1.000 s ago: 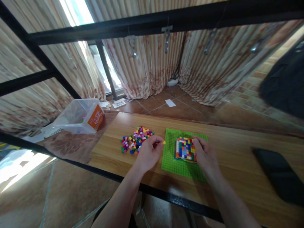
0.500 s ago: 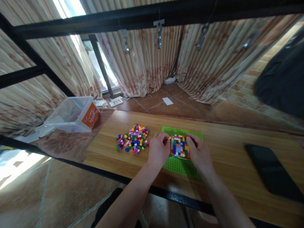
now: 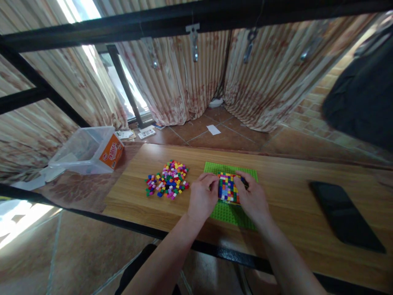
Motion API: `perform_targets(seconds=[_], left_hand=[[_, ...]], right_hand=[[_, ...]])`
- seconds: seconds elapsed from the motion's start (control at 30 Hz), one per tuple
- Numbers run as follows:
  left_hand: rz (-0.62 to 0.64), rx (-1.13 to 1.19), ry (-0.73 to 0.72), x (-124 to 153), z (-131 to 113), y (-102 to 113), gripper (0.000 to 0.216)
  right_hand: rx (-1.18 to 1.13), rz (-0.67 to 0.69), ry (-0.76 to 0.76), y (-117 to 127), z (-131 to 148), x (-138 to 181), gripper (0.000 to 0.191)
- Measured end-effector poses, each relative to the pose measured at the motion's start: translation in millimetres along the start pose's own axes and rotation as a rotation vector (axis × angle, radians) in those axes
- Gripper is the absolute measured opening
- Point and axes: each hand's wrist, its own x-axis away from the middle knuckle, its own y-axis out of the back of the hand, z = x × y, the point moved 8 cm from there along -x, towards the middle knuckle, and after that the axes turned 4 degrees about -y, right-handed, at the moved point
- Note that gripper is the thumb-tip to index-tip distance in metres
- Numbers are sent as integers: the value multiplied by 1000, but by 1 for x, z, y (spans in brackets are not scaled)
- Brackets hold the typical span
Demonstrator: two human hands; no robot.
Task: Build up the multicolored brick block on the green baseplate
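Note:
A block of many-coloured toy bricks (image 3: 227,187) is in front of me, over a green studded baseplate (image 3: 229,214). My right hand (image 3: 253,196) grips the block's right side, thumb on top and fingers behind the far edge. At the left edge, my left hand (image 3: 202,194) is closed in a pinch, its fingertips against the block. A small toy brick is in that pinch, now mostly hidden by the fingers. Left of my left hand lies a loose pile of small coloured bricks (image 3: 172,180). Whether the block touches the baseplate is hidden.
The wooden bench top (image 3: 288,205) has a black phone (image 3: 345,215) on its right side. A clear plastic box (image 3: 86,149) with an orange label stands beyond the left end. A black metal bar (image 3: 172,30) with hanging clips crosses above.
The yellow brick that showed at my left fingertips is now hidden, and those fingertips are against the block's left edge. The whole view has shifted slightly; my right hand keeps its grip.

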Motion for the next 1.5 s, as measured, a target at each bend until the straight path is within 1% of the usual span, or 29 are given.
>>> perform_targets(seconds=[0.2, 0.33, 0.4, 0.57, 0.67, 0.77, 0.97, 1.07, 1.27, 1.5], left_hand=[[-55, 50, 92, -1, 6, 1, 17], [-96, 83, 103, -2, 7, 2, 17], [-91, 86, 97, -2, 8, 1, 18], [-35, 123, 91, -2, 11, -2, 18], [-30, 135, 100, -1, 12, -1, 17], [-53, 152, 169, 0, 21, -3, 18], [-138, 300, 353, 0, 47, -13, 15], [-137, 322, 416, -1, 53, -17, 14], [-89, 369, 470, -3, 52, -24, 13], [-112, 423, 499, -2, 58, -29, 14]], right_hand=[[27, 11, -9, 0, 0, 0, 62], [37, 31, -9, 0, 1, 0, 64], [41, 39, -15, 0, 2, 1, 65], [50, 39, -12, 1, 4, 1, 66], [57, 38, -7, 1, 3, 1, 65], [76, 37, -11, 0, 1, 1, 65], [88, 37, -10, 1, 0, 1, 63], [91, 37, -20, 1, 1, 1, 63], [107, 34, -22, 2, 2, 2, 61], [118, 17, 8, 1, 2, 2, 58]])
